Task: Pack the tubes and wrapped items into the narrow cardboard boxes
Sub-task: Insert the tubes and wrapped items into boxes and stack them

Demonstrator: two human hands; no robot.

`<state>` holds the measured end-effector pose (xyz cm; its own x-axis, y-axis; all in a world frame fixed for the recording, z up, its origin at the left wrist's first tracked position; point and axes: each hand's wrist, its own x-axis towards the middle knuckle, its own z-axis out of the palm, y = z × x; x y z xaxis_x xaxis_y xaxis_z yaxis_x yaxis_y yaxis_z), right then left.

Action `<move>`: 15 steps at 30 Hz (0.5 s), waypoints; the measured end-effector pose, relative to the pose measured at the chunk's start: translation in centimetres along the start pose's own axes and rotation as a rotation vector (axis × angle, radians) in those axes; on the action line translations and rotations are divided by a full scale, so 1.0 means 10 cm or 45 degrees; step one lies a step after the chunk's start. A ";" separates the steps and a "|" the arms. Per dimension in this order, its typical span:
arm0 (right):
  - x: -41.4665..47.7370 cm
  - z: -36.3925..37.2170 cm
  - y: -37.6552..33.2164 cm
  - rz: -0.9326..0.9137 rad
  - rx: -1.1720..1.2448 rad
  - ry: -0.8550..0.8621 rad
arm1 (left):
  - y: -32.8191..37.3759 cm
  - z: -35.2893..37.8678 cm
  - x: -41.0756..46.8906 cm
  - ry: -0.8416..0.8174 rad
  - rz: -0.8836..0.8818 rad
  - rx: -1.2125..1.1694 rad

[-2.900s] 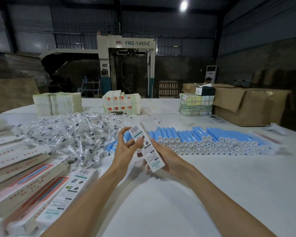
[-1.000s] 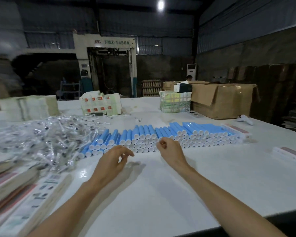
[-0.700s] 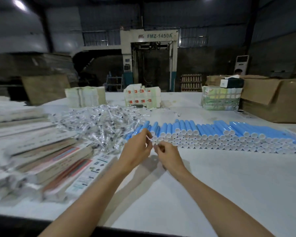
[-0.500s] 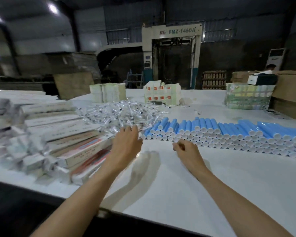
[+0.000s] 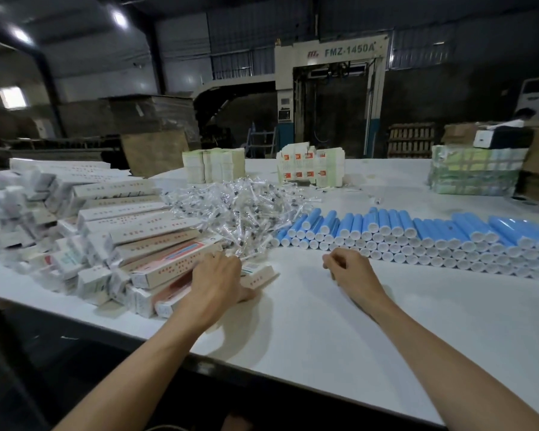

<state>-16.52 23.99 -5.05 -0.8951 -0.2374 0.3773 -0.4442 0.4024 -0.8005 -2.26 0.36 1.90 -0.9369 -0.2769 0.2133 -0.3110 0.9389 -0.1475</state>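
Pile of wrapped items (image 5: 240,209) heaped mid-worktop (image 5: 324,337). Just right of the pile, touching its edge: blue tubes (image 5: 417,234) in stacked rows, white caps toward the near side. Left of the pile, leaning onto it: narrow boxes (image 5: 131,231) in a loose heap. Left grip (image 5: 218,275) palm-down on the boxes at the pile's near edge (fingers hidden by the back of the hand, hold impossible to tell). Right grip (image 5: 350,272) near-right of the pile, just short of the tubes, loosely curled, nothing seen in it. Behind the pile: red-marked carton stack (image 5: 311,168).
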 end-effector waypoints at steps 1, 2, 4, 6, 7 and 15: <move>0.00 0.00 0.00 0.000 0.006 -0.003 | 0.00 -0.01 0.00 0.013 0.010 -0.039; -0.01 -0.01 -0.01 0.004 0.014 -0.003 | 0.00 -0.01 0.01 0.027 0.019 -0.112; 0.00 -0.01 -0.01 0.008 0.022 0.006 | 0.00 -0.01 0.05 0.054 0.056 -0.386; 0.01 -0.01 -0.01 0.009 0.034 0.009 | 0.04 -0.05 0.11 0.127 0.138 -0.643; 0.02 0.00 -0.01 0.018 0.051 0.011 | 0.10 -0.07 0.15 0.190 0.205 -0.738; 0.04 -0.07 -0.05 0.091 0.199 0.120 | 0.98 -0.09 0.71 0.349 0.603 -1.253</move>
<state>-16.64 24.28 -4.16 -0.9271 -0.1265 0.3529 -0.3745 0.2711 -0.8867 -11.82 7.75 2.84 -0.8230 0.0907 0.5607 0.4413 0.7235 0.5308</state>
